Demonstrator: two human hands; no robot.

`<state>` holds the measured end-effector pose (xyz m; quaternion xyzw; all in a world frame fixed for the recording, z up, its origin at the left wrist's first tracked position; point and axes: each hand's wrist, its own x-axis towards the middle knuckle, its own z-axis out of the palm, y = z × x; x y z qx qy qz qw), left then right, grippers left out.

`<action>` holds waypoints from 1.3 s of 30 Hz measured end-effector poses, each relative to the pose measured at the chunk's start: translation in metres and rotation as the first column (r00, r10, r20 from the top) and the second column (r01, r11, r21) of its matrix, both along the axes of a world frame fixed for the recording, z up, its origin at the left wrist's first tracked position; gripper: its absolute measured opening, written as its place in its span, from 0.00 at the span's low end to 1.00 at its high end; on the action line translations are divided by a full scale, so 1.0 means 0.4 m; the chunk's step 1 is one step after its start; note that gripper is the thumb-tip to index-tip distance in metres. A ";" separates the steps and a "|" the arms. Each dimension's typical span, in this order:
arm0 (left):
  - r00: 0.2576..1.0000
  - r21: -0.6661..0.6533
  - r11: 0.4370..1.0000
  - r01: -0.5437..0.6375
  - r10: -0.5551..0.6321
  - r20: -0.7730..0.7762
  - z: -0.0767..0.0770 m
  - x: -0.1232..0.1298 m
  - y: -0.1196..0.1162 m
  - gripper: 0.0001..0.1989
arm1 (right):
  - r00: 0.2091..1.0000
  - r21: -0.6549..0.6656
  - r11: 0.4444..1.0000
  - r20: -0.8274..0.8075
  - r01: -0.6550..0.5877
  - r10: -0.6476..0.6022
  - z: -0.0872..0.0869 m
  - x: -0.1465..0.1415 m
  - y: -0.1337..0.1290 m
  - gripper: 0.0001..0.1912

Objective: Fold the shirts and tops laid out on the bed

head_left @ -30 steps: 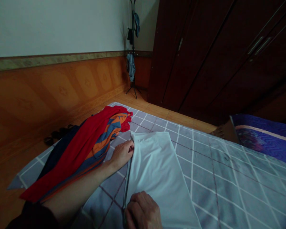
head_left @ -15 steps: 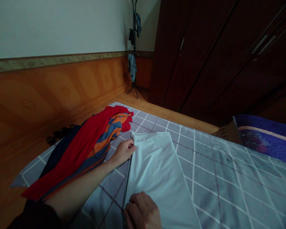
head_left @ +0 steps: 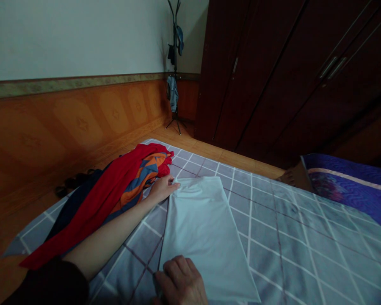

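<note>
A white garment [head_left: 206,228], folded into a long flat shape, lies on the checked grey bedsheet [head_left: 269,237]. My left hand [head_left: 162,189] pinches its far left corner between thumb and fingers. Lower down, my right hand [head_left: 182,279] is closed over the near left edge, with the fingertips curled out of sight around the cloth. The garment's surface is fairly smooth, with small creases near the far end. Left of it, partly behind my left forearm, a heap of red, navy and orange-striped clothes [head_left: 114,197] rests on the bed.
A black coat stand [head_left: 175,63] with clothes and a cap stands in the far corner beside a dark wooden wardrobe [head_left: 257,76]. A purple patterned bedding item [head_left: 346,182] is at the right, with a person's foot [head_left: 287,178] near it. Dark footwear [head_left: 73,182] lies on the floor at left.
The garment's left edge has been drawn outward, covering the dark strip there, and its creases have flattened. Its near edge now shows. The view has shifted slightly to the right.
</note>
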<state>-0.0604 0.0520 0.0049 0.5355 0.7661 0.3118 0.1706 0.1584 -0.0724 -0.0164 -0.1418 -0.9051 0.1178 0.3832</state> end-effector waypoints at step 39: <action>0.620 -0.158 0.763 0.627 -0.612 -0.491 0.044 0.130 0.001 0.25 | 0.988 0.065 0.987 -0.032 0.150 -0.148 -0.068 -0.015 -0.015 0.23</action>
